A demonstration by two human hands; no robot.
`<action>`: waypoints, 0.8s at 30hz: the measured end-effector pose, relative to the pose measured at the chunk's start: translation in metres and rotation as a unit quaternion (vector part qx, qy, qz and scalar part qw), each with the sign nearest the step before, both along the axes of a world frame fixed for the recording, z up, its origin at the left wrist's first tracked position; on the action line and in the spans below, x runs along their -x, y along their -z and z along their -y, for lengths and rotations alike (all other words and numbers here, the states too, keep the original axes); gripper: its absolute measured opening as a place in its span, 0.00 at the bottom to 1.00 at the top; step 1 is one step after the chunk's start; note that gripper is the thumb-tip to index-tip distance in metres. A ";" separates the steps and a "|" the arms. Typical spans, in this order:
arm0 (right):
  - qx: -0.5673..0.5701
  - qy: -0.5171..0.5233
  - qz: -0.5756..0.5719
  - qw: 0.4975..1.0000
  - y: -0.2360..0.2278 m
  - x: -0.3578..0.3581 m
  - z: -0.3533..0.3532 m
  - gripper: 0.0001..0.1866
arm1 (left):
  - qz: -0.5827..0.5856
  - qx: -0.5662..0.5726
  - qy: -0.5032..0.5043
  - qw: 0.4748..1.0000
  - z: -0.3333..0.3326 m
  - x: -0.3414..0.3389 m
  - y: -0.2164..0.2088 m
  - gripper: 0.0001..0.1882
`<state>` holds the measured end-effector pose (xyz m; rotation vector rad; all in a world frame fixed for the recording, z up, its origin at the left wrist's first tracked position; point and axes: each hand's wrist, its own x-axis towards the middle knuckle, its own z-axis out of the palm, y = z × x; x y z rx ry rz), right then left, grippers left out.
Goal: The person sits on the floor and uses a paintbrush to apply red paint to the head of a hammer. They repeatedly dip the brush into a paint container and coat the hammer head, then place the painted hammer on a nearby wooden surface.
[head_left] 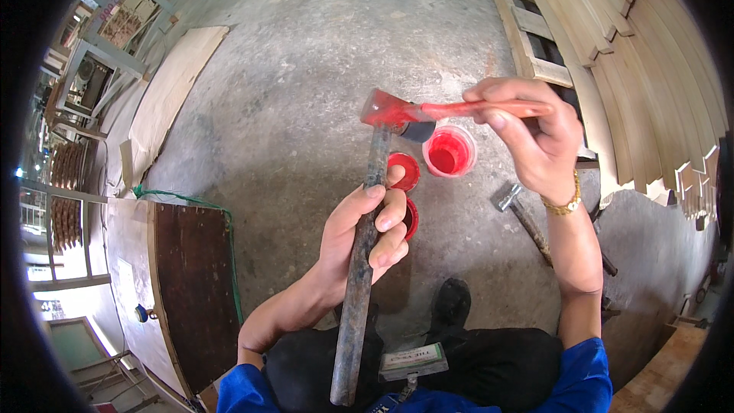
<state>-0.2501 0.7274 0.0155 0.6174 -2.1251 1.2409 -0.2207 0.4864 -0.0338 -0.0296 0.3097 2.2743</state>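
Observation:
My left hand point(359, 229) is closed around the long dark handle of a hammer point(354, 306), held upright and slightly tilted over the floor. Wet-looking red paint coats one side of the hammer's head, while its other end is dark and round. In my right hand point(539, 134) is a paintbrush point(455, 109) with a red handle, pinched between thumb and fingers. The brush's tip meets the painted head; its bristles are hard to make out. Below it stands a clear plastic tub point(472, 154) with red paint inside. A red paint lid or can point(405, 172) sits partly behind my left fingers.
A second hammer point(526, 218) lies on the concrete floor point(321, 53) near my right forearm. Stacked wooden boards point(642, 69) and a pallet point(531, 23) line the right side. At the left are a wooden cabinet point(195, 283), a green cord point(232, 260) and a flat board point(176, 92).

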 end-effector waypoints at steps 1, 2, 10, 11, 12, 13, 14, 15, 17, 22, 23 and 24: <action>-0.046 0.012 0.003 0.999 0.000 0.000 -0.001 0.06 | 0.003 -0.017 -0.003 1.000 0.000 0.000 0.000 0.17; 0.013 0.017 0.011 1.000 0.000 -0.001 -0.001 0.08 | 0.006 -0.032 -0.007 0.999 -0.001 0.000 0.000 0.17; 0.266 -0.070 -0.108 0.955 0.015 -0.028 0.004 0.10 | -0.018 -0.126 -0.028 0.991 -0.009 0.002 0.010 0.13; 0.254 -0.075 -0.108 0.958 0.020 -0.030 0.008 0.10 | -0.011 -0.139 -0.014 0.990 -0.009 0.002 0.012 0.12; 0.247 -0.077 -0.101 0.961 0.025 -0.031 0.013 0.10 | -0.006 -0.151 -0.001 0.989 -0.009 0.003 0.013 0.12; 0.241 -0.080 -0.094 0.963 0.030 -0.031 0.017 0.09 | -0.004 -0.164 0.011 0.986 -0.008 0.003 0.014 0.11; 0.226 -0.077 -0.093 0.967 0.033 -0.029 0.022 0.09 | -0.003 -0.150 0.015 0.989 -0.006 0.003 0.015 0.10; 0.191 -0.086 -0.086 0.974 0.035 -0.029 0.026 0.08 | -0.009 -0.156 0.017 0.988 -0.005 0.003 0.015 0.10; 0.125 -0.104 -0.083 0.983 0.036 -0.027 0.031 0.07 | -0.024 -0.171 0.023 0.985 -0.004 0.003 0.014 0.09; 0.010 -0.102 -0.142 0.985 0.037 -0.026 0.036 0.11 | -0.041 -0.191 0.027 0.980 -0.010 -0.002 0.012 0.10; -0.009 -0.104 -0.143 0.984 0.038 -0.026 0.036 0.11 | -0.041 -0.193 0.029 0.980 -0.010 -0.003 0.011 0.10; -0.028 -0.106 -0.145 0.983 0.039 -0.026 0.036 0.11 | -0.042 -0.195 0.030 0.979 -0.010 -0.003 0.010 0.10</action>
